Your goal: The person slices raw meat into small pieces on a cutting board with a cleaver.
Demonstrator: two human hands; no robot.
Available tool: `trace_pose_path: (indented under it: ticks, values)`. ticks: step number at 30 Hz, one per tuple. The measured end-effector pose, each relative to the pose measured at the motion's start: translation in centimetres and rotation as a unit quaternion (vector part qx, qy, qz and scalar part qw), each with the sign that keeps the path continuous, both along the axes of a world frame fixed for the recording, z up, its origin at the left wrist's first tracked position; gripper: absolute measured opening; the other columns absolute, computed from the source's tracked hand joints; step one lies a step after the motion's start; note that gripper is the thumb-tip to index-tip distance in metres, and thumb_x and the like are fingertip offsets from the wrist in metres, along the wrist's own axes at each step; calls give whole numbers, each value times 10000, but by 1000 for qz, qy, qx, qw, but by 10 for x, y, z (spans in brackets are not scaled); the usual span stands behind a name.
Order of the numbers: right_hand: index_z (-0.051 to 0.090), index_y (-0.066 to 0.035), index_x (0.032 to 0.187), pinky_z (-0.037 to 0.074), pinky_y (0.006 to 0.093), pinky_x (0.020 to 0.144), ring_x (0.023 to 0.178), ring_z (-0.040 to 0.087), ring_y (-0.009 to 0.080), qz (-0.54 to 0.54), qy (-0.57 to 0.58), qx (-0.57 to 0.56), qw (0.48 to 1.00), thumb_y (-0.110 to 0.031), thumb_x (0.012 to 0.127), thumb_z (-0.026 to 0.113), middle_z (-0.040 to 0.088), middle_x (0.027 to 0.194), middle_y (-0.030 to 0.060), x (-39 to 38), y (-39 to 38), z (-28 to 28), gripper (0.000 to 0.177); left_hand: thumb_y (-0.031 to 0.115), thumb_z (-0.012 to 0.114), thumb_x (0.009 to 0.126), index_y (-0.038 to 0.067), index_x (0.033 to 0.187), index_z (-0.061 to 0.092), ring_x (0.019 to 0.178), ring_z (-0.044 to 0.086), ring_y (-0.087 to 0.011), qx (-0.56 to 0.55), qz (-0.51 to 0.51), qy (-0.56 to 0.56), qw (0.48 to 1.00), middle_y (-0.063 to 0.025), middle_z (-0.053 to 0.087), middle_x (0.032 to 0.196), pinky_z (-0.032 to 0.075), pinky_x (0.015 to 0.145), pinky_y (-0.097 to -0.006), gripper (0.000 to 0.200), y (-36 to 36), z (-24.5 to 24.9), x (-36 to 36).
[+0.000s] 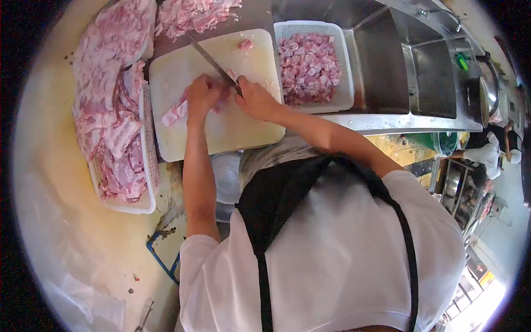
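Note:
A white cutting board (249, 133) lies in front of me with a strip of raw meat (176, 113) on it. My left hand (202, 95) is closed over the meat and presses it to the board; its fingertips are partly hidden. In my right hand (259, 100) is a long knife (213, 62), gripped by its handle, the blade angled up and left just past my left hand. Some meat shows beneath the blade, slightly blurred. A small round piece of meat (245, 44) sits near the board's far edge.
A white basket (347, 83) of diced meat stands right of the board, beside metal sinks (381, 55). Large raw slabs (110, 99) overfill a white basket (150, 138) on the left. More sliced meat (193, 14) lies beyond the board. Another person (487, 155) is at far right.

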State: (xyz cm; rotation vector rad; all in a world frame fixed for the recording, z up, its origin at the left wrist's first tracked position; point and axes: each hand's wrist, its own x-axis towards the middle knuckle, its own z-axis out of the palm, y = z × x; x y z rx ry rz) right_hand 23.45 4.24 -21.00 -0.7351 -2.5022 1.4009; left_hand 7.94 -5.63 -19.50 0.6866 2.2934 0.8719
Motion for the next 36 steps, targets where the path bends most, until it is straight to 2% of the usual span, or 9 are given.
trace_pose_path:
  ticks: [3,5,9,11,14,21,23,27,36]
  values:
    - [457,49,1121,481,559,729,828,619,501,33,-18,-15,999,-188,875,599,633,858,312,13,19,-1,371,231,698,861,6,844,613,626,681,-150,9,-122,153,981,-128,703,732,468,448,-284,241,-4,-5,-14]
    - [476,48,1112,480,558,762,864,617,501,36,-30,-33,998,-201,871,601,634,889,314,33,39,0,369,251,704,859,-6,892,628,662,681,-160,106,8,-225,969,-124,697,741,476,481,-304,271,1,29,-3]
    - [463,33,1102,493,572,726,833,628,502,-25,-43,102,994,-220,890,579,641,872,303,39,66,11,351,313,721,837,9,923,632,679,678,-188,123,-56,-197,971,-111,695,785,516,585,-339,329,40,10,-7]
    - [458,38,1120,496,568,675,767,626,510,-63,9,86,994,-202,887,589,639,797,292,32,72,38,359,348,746,799,32,924,638,697,657,-217,22,-131,123,984,-104,688,818,518,664,-365,356,44,-20,-14]
    - [490,34,1150,490,525,762,851,633,467,-97,55,28,993,-222,907,565,639,865,292,28,61,94,361,336,762,778,48,937,648,738,661,-230,-22,-139,150,979,-107,694,832,523,679,-373,348,29,-28,-22]
    - [484,33,1145,489,519,773,840,639,437,-13,-8,-32,999,-213,910,566,632,855,267,14,26,2,351,272,765,767,18,930,653,713,665,-196,-56,-149,217,963,-102,688,808,527,635,-366,322,31,-24,-9]
    - [487,40,1120,488,526,785,880,635,457,28,-85,-47,995,-210,901,577,642,902,288,29,41,6,345,175,722,789,10,929,657,662,647,-157,6,-63,-68,996,-102,672,793,511,561,-327,226,29,-1,-9]
    - [495,27,1097,478,573,812,932,621,486,-8,-77,50,996,-282,908,579,643,968,301,55,67,-5,371,117,669,812,10,897,666,626,631,-138,168,-40,-247,954,-96,662,794,494,516,-291,137,38,6,-15]
    - [491,28,1103,488,543,756,816,630,489,-114,52,23,992,-216,879,609,648,848,280,22,33,66,351,157,681,771,77,939,677,763,681,-248,-3,-108,175,979,-111,700,869,521,696,-364,186,29,-42,-31]
